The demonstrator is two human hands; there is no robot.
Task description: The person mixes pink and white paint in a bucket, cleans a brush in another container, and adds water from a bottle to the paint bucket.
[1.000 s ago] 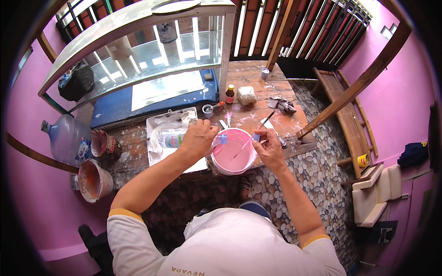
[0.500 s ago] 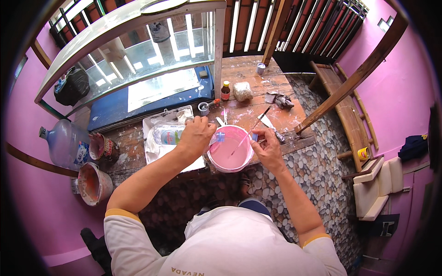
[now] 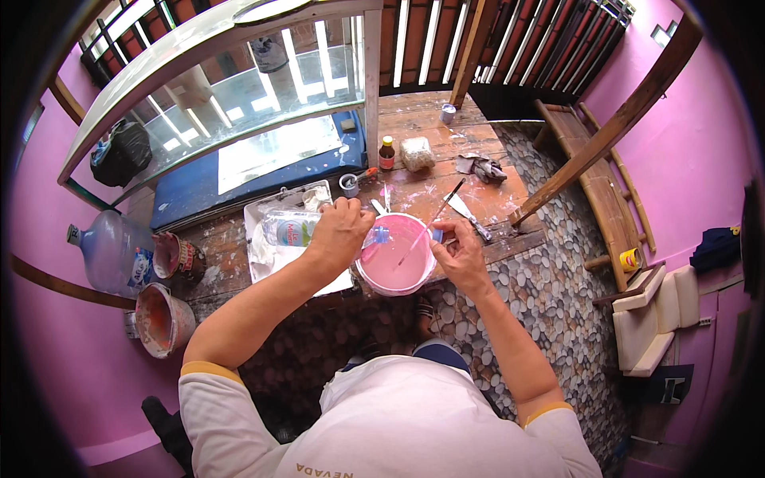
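My left hand grips a clear plastic bottle, tipped almost horizontal, its neck over the rim of a bucket of pale pink liquid. My right hand, at the bucket's right rim, pinches a small blue cap. A long brush stands slanted in the bucket beside it. A putty knife lies just behind. Under my left hand is a messy white tray; a grey cup and a brown bottle with yellow cap sit farther back.
A water jug and paint-stained buckets stand at the left. A glass display case fills the table's back left. A wooden post rises at the right, with a bamboo bench and cream seat beyond.
The view has shifted slightly, so the tabletop appears a little higher and farther left. Both hands keep their holds, with the bottle still tipped at the bucket.
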